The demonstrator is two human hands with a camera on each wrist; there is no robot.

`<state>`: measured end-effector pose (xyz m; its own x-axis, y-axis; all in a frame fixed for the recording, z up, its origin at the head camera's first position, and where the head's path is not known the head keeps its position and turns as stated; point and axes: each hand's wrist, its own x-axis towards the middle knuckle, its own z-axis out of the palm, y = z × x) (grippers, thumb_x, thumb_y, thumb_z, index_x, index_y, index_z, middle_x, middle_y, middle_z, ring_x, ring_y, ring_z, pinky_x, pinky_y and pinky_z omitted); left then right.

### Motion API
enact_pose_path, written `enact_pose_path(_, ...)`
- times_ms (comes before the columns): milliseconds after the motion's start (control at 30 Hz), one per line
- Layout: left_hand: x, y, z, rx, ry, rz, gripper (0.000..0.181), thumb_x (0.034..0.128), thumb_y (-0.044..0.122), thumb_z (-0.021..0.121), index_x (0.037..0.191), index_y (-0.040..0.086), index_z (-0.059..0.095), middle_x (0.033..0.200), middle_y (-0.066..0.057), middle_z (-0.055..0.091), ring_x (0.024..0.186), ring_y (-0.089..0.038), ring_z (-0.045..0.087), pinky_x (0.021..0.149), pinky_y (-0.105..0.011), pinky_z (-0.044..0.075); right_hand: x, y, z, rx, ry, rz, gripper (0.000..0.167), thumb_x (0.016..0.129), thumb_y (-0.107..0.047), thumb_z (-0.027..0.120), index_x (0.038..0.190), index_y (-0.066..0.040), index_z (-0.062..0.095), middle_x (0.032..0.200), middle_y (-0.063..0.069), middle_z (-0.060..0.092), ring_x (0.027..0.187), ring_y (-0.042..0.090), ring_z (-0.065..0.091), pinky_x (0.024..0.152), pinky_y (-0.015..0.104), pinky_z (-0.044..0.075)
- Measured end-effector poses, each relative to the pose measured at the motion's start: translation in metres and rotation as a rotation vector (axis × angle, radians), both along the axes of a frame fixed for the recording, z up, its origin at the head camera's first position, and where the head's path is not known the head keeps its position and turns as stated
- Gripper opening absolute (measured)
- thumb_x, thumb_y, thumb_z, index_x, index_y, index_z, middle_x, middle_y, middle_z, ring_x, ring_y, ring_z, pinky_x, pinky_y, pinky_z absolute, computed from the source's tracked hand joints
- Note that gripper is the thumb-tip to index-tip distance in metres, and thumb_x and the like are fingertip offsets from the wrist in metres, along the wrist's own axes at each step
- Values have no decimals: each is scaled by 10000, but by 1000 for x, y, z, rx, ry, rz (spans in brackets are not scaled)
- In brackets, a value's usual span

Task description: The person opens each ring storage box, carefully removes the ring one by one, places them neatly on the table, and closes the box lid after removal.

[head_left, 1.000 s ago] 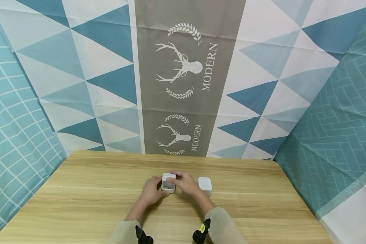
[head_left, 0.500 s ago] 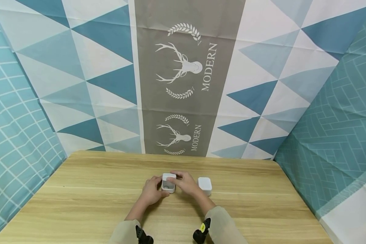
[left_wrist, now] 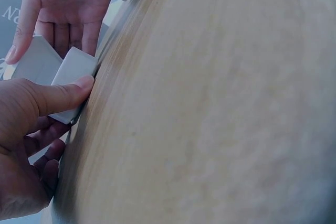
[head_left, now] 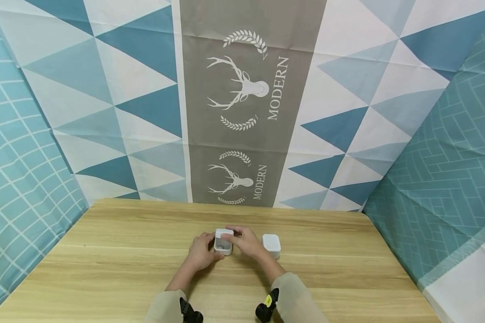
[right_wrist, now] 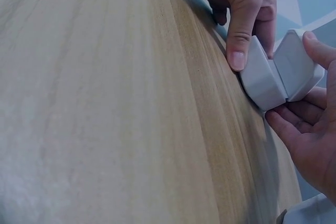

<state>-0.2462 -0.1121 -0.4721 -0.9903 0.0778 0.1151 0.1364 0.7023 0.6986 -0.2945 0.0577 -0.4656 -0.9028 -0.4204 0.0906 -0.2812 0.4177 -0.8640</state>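
Note:
A small white hinged box (head_left: 223,248) stands on the wooden table with its lid (right_wrist: 295,59) raised. The left hand (head_left: 201,254) grips its base (left_wrist: 75,69) from the left, with the thumb along the front side. On the other side, the right hand (head_left: 246,242) holds the lid, its thumb on the lid's inner face and its fingers behind and beside the box. Inside the box a greyish hollow shows with a small rounded shape, too small to make out. A second white box (head_left: 271,246), closed, sits just right of the right hand.
The light wooden table (head_left: 117,264) spreads out on both sides of the hands. A patterned cloth (head_left: 242,112) with triangles and deer heads hangs behind its far edge. Blue tiled cloth (head_left: 14,157) borders the left and green cloth (head_left: 440,170) the right.

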Motion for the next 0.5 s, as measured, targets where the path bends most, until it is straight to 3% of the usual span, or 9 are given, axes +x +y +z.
enact_pose_path(500, -1, 0, -1, -4, -5, 1, 697, 707, 229, 807, 1293, -24, 527, 1206, -152, 583, 1057, -311, 493, 932, -500, 419, 0, 0, 0, -11, 2, -7, 546, 878, -430, 609, 1255, -36, 585, 1197, 106, 639, 1043, 218, 609, 881, 377, 490)
